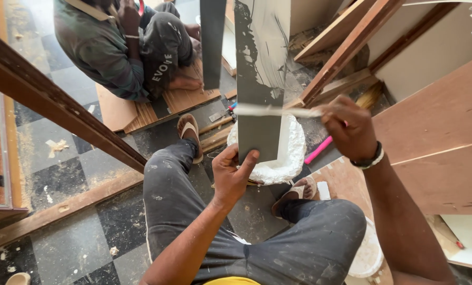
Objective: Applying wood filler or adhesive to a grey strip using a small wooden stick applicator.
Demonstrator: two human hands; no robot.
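My left hand (232,174) grips the lower end of a long dark grey strip (257,89) that stands upright, its upper part smeared with white glue. My right hand (349,129) holds a flat wooden spreader (278,111) laid across the strip's face, coated in white glue. Behind the strip's lower end sits a white glue-crusted container (291,153) on the floor between my feet. A second dark grey strip (213,42) stands to the left of the first.
Another person (125,47) sits on wood boards at the top left. A brown wooden beam (56,105) slants across the left. Brown plywood panels (436,137) and wooden frames fill the right. A pink-handled tool (319,150) lies by the container. The checkered floor carries sawdust.
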